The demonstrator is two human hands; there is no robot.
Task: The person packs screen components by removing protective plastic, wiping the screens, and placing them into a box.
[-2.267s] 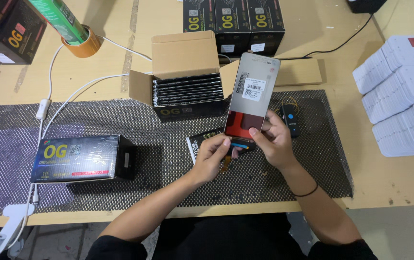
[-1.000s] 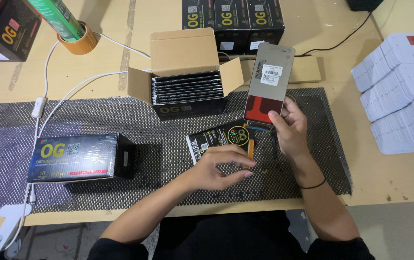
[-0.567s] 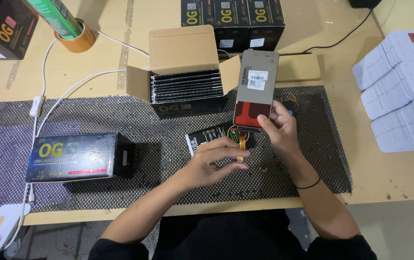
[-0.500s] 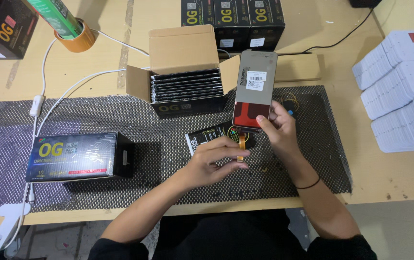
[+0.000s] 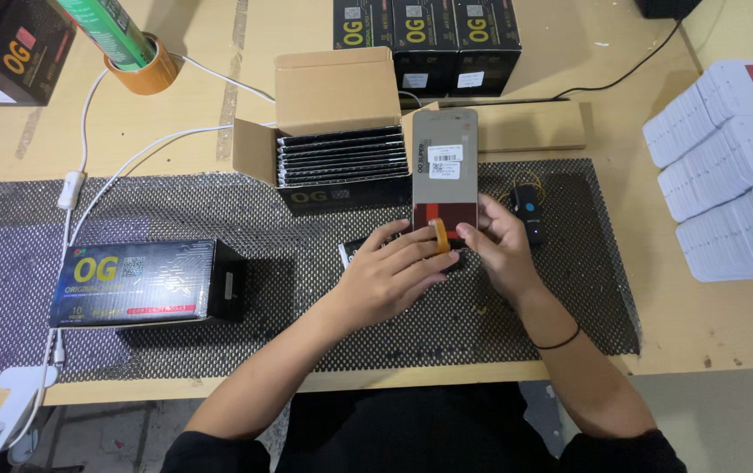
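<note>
The wooden counter (image 5: 622, 52) carried a dark mesh mat (image 5: 219, 219) along its near edge. Toward the far edge, an open cardboard box (image 5: 337, 131) sat packed with flat black sleeves on end. Stacks of white cases (image 5: 735, 166) lay at the counter's right edge, and a black printed carton (image 5: 136, 282) lay on the mat toward the left. A small black gadget (image 5: 527, 210) sat on the mat just beside the right hand.

Over the middle of the mat, the right hand (image 5: 503, 254) pinched the lower right edge of a thin grey phone screen panel (image 5: 445, 175), tilted up with its labelled back to the camera. The left hand (image 5: 390, 276) was closed loosely at the panel's lower end, fingertips on a small orange ribbon tab (image 5: 439, 235).

The panel looked light, stiff and smooth, probably glass and easily cracked; gripping the long edges seemed safest, while the ribbon looked soft and likely to tear.
</note>
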